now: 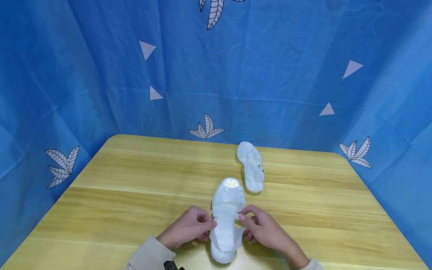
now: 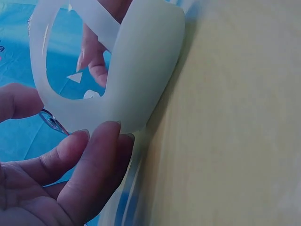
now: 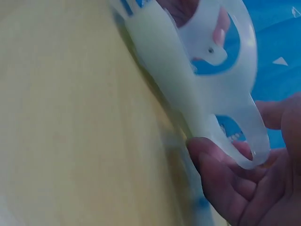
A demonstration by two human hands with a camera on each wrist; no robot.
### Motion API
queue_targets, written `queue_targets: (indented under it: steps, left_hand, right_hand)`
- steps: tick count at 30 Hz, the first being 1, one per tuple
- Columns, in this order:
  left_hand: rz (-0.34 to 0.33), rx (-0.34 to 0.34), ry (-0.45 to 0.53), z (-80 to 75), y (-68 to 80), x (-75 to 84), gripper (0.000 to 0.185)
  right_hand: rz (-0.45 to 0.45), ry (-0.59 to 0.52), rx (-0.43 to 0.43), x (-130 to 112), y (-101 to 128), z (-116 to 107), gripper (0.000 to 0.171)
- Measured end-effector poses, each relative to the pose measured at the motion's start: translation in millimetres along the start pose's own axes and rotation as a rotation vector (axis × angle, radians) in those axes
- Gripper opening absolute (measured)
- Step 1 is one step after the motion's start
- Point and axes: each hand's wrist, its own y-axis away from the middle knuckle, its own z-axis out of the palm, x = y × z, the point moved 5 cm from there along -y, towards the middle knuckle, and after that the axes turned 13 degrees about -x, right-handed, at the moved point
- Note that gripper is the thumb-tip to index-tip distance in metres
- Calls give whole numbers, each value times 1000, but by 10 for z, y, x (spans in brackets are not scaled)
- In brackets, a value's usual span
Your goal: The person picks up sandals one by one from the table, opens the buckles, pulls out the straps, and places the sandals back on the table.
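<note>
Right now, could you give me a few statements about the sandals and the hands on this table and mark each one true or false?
1. Both hands hold the near sandal by its straps. True: the left hand and right hand pinch it from either side.
2. The far sandal lies in the left hand. False: it lies untouched on the table.
3. The sandals are black. False: both are translucent white.
4. The backdrop is blue with leaf and triangle prints. True.
5. The two sandals are stacked. False: they lie apart.
</note>
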Motion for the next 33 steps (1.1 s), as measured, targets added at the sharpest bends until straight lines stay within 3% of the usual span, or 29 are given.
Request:
queue_targets:
  steps: [3,6,18,27,33]
  left_hand:
    - [6,-1,5,2,3,18,24]
    - [17,-3,5,3,12,42,24]
    - [41,24,30,-9,4,56,24]
    - [41,115,11,-120,-11,39,23]
    - [35,184,-12,-274,-64,35,25]
  right_hand:
    - [-40,-35,-66,-28,-14,75,40]
    - [-59,-84,-79,-35,-24,118,40]
    - [-57,-191,97,-11,-87,171,41]
    - [-79,-183,121,-99,-184,145,41]
    - [-86,-283,114,-145,-362,107,40]
